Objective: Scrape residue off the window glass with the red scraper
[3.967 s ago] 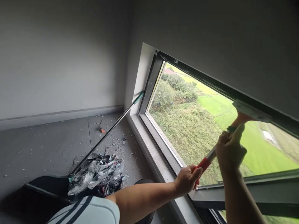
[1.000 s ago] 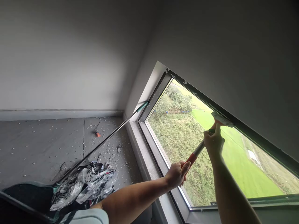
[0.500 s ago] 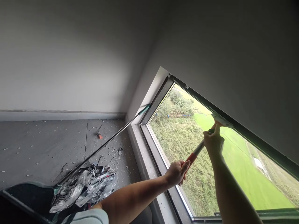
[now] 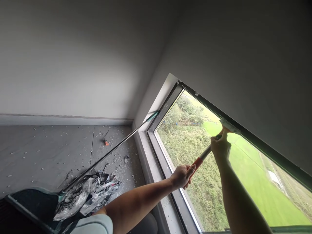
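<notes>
Both hands are on a long-handled scraper with a red grip and a grey shaft. My left hand is wrapped round the red grip at the lower end. Higher up, my right hand is closed round the shaft just below the head. The wide, pale blade lies at the upper edge of the window, close to the dark frame. Fingers of my right hand hide part of the neck of the tool.
A long pole slants from the dustpan to the window corner. Beside the dustpan lies a heap of plastic scraps. A small orange-handled tool and scattered debris lie on the grey floor. A ledge runs below the window.
The view has shifted slightly. The scraper and both hands sit a little further left in the picture, with the grip of both hands unchanged and the blade still at the upper frame.
</notes>
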`<state>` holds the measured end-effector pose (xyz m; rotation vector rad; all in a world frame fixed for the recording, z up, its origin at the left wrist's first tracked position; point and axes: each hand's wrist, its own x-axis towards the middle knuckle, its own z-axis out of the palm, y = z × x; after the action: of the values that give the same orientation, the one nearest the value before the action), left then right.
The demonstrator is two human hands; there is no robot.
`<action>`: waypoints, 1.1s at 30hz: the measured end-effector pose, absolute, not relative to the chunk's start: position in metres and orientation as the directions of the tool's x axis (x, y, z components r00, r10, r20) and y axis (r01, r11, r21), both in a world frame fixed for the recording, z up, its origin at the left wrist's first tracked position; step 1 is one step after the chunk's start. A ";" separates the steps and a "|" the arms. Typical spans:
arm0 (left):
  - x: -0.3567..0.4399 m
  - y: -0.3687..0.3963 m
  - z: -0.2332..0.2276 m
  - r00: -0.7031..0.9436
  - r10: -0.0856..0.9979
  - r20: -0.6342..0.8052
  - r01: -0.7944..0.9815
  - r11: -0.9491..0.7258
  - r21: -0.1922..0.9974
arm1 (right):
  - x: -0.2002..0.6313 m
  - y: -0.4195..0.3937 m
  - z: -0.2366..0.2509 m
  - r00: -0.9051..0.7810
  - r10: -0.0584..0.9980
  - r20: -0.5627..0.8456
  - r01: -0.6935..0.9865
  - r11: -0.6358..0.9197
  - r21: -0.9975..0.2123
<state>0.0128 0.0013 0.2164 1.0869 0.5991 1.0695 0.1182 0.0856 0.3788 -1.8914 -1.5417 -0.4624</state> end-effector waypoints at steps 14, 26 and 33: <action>-0.010 0.012 0.224 0.430 0.899 0.077 -0.331 0.077 0.941 | 0.103 0.097 0.382 0.248 0.750 0.613 0.958 -0.097 -0.269; -0.023 0.017 0.221 0.428 0.901 0.074 -0.256 0.043 0.966 | 0.098 0.101 0.377 0.249 0.737 0.629 0.959 -0.099 -0.264; -0.013 0.018 0.217 0.419 0.903 0.099 -0.320 0.045 0.946 | 0.103 0.099 0.377 0.220 0.757 0.615 0.971 -0.108 -0.214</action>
<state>-0.0131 0.0183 0.2168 1.1659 0.6366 1.0372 0.1026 0.0993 0.3767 -1.9195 -1.5904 -0.4778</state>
